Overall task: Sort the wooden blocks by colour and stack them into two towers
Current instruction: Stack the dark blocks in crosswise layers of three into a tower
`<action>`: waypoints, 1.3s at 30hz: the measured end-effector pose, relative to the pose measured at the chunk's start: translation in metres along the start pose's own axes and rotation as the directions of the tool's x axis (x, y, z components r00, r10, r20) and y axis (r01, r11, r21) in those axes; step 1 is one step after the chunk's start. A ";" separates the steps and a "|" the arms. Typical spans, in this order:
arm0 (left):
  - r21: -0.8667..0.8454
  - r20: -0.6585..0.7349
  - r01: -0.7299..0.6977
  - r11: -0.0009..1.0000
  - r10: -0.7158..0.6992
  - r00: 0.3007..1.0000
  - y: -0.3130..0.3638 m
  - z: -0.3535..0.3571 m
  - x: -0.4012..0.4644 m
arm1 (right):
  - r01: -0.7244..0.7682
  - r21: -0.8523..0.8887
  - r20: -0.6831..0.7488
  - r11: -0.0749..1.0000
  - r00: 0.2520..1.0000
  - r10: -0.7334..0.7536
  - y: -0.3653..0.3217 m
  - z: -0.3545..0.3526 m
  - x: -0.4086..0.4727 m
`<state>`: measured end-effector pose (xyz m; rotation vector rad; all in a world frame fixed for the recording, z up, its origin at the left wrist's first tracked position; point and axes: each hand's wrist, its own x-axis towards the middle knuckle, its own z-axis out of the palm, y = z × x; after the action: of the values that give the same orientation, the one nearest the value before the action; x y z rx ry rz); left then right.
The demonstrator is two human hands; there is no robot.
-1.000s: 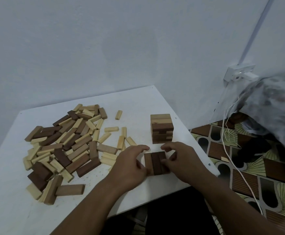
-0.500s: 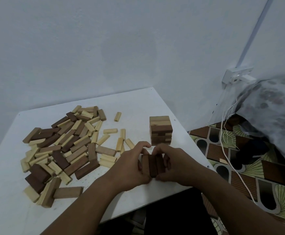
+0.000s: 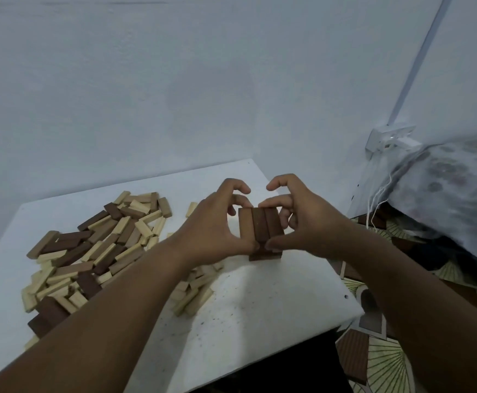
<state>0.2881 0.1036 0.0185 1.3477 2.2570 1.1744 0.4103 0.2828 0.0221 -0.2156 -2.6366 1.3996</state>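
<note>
Fingers (image 3: 233, 191) of the left hand (image 3: 211, 225) pinch the three dark blocks (image 3: 260, 226) from 9 o'clock; the right hand (image 3: 305, 219) pinches from 3 o'clock. Raised off the table (image 3: 260, 307) since a second ago, the layer now sits above the dark tower (image 3: 264, 255), ready for placement.

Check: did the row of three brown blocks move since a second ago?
Yes. The three brown blocks, pinched between left hand and right hand, went from the table's near edge up and back over the tower.
</note>
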 end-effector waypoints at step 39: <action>0.110 0.046 0.093 0.990 -0.099 0.994 -0.035 -0.027 0.009 | -0.035 -0.336 -0.019 0.941 0.999 0.030 -0.005 -0.002 0.035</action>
<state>0.2462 0.0887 0.0111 1.2753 2.3504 0.9884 0.3767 0.2889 0.0296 -0.3058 -2.8576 0.9393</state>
